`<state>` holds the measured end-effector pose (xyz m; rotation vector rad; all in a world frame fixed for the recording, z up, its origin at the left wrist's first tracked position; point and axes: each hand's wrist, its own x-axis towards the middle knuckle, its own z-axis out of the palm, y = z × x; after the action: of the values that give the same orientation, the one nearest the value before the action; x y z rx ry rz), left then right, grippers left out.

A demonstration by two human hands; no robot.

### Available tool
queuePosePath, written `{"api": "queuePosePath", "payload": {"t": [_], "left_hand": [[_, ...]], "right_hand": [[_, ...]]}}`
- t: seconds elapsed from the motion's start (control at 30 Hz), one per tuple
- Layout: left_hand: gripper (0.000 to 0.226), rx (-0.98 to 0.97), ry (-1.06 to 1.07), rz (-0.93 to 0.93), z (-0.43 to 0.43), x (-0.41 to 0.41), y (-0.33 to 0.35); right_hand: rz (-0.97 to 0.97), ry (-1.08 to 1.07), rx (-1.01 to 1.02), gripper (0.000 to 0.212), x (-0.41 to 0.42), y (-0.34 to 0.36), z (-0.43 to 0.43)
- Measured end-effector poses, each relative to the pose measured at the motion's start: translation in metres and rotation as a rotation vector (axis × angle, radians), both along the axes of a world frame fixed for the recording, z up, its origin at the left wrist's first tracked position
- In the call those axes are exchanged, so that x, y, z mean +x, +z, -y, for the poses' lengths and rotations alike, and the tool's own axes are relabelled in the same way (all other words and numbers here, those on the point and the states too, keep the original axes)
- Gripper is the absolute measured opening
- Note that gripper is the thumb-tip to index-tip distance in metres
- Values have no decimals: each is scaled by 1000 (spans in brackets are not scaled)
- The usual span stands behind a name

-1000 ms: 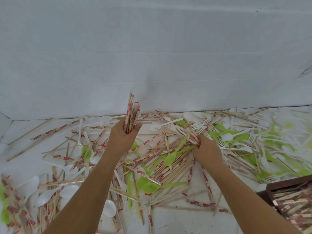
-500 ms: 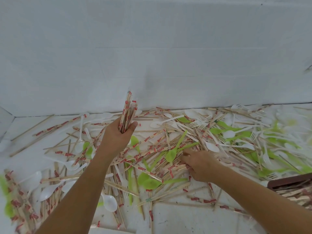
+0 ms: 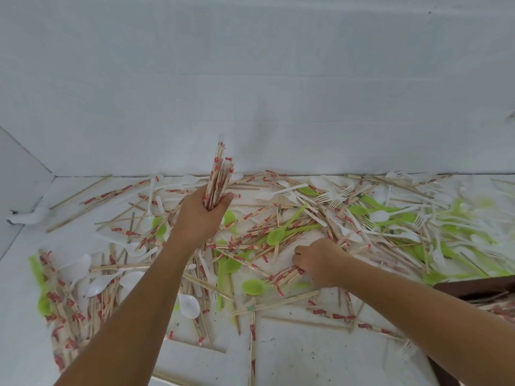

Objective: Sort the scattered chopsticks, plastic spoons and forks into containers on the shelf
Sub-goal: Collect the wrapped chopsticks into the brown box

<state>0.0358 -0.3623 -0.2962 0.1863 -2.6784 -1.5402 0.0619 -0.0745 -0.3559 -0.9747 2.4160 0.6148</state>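
Observation:
My left hand point(image 3: 201, 215) grips an upright bundle of wrapped chopsticks point(image 3: 220, 174), held above the pile. My right hand point(image 3: 317, 259) is down on the white surface with its fingers curled round several wrapped chopsticks point(image 3: 287, 275) lying flat. Around both hands spreads a scattered heap of wrapped chopsticks, green spoons point(image 3: 276, 235), white spoons point(image 3: 189, 302) and white forks point(image 3: 334, 195).
A white wall point(image 3: 250, 93) rises right behind the heap. A dark brown container point(image 3: 479, 286) holding chopsticks shows at the right edge. More chopsticks and spoons lie at the left point(image 3: 69, 296). A white pipe piece point(image 3: 30, 215) sits in the left corner.
My right hand has moved from the far side of the pile toward me and down, and now closes on chopsticks lying flat. My left hand keeps holding its bundle upright.

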Motion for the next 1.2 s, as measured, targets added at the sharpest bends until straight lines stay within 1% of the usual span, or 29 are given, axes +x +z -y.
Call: {"api": "queuePosePath", "payload": {"t": [0.07,0.23,0.43,0.6,0.67,0.73,0.87,0.97,1.07,1.13,1.2], "left_hand": [[39,-11,10,2,-4,8,2],[39,1,17,0,-4,28,-3],[43,20,53,38,4,48,-3],[45,18,84,81,10,69,-6],[49,22,65,106,10,76,-10],[48,38,53,113,9,82,-11],[48,103,61,136,9,95,-5],[49,94,41,153,5,110,8],[43,65,12,216,-3,133,17],[39,63,-6,279,-12,156,12],[38,65,-20,353,-24,181,-3]], "right_hand": [[6,9,-2,36,1,0,-3],[2,10,-6,32,2,0,-1],[-37,-6,-15,37,5,1,1],[-29,-15,-4,27,9,3,1],[-24,-16,-10,27,9,7,4],[-46,-37,-2,27,9,13,5],[-152,-244,-37,27,7,40,0],[-239,-392,-59,27,10,63,-14],[-295,-620,-208,19,29,82,-39],[-282,-768,-311,10,53,86,-53],[-217,-831,-320,8,81,84,-59]]}}
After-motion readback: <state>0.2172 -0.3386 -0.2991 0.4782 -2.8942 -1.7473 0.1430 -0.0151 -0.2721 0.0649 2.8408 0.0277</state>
